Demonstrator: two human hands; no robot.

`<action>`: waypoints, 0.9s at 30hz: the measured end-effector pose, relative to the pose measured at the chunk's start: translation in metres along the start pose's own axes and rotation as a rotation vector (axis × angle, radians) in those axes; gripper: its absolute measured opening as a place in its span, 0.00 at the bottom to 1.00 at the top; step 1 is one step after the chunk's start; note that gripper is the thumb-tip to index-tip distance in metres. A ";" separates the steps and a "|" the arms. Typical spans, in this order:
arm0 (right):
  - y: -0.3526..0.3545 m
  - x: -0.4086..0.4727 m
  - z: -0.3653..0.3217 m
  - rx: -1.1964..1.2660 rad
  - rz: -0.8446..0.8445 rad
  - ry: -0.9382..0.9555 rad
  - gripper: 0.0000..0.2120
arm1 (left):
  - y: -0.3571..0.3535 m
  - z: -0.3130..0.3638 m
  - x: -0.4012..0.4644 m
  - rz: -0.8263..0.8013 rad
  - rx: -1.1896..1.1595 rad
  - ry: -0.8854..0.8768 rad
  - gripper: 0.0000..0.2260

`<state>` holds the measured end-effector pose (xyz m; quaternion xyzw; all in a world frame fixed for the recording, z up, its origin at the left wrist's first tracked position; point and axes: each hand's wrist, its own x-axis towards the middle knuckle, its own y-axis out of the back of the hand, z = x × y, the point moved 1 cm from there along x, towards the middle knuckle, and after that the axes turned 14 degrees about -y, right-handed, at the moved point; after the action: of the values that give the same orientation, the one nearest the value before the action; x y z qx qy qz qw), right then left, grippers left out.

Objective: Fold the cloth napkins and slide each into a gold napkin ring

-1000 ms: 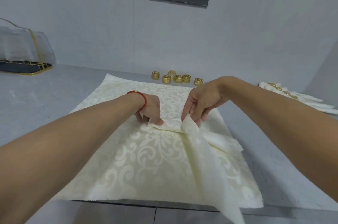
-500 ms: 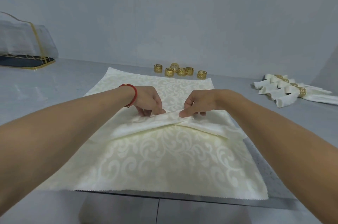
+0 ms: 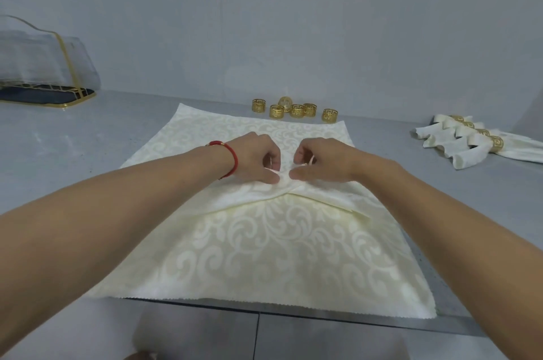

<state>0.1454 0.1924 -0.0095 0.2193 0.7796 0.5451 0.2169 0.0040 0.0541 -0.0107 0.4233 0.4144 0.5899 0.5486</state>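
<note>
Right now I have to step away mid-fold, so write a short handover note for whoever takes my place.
Left hand and right hand both pinch the middle of the folded napkin, which lies on the spread napkin stack.
Loose gold rings sit behind the stack.
Done: ringed napkins at far right.
Left: finish this fold, ring it, then the rest.

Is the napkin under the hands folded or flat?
Folded: the napkin forms a creased band whose two ends cross where both hands pinch it.
</note>
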 end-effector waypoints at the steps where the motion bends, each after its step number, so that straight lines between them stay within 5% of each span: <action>1: -0.002 -0.006 -0.005 0.001 0.080 0.080 0.16 | 0.000 0.001 0.002 0.008 0.028 -0.009 0.09; 6: -0.019 -0.024 -0.012 -0.220 0.139 0.278 0.11 | 0.003 0.005 0.010 -0.046 0.065 0.021 0.07; 12: -0.022 -0.002 0.002 -0.016 0.178 0.281 0.07 | -0.003 0.002 -0.006 0.074 -0.100 0.018 0.11; 19: -0.013 0.014 0.002 0.085 0.138 0.258 0.11 | -0.018 0.013 0.006 0.199 0.089 0.056 0.08; 27: -0.029 0.005 0.003 -0.233 0.211 0.315 0.13 | -0.008 0.014 0.017 0.163 0.048 0.093 0.06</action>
<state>0.1404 0.1885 -0.0381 0.1852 0.7084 0.6786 0.0582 0.0188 0.0714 -0.0131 0.4409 0.4178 0.6414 0.4686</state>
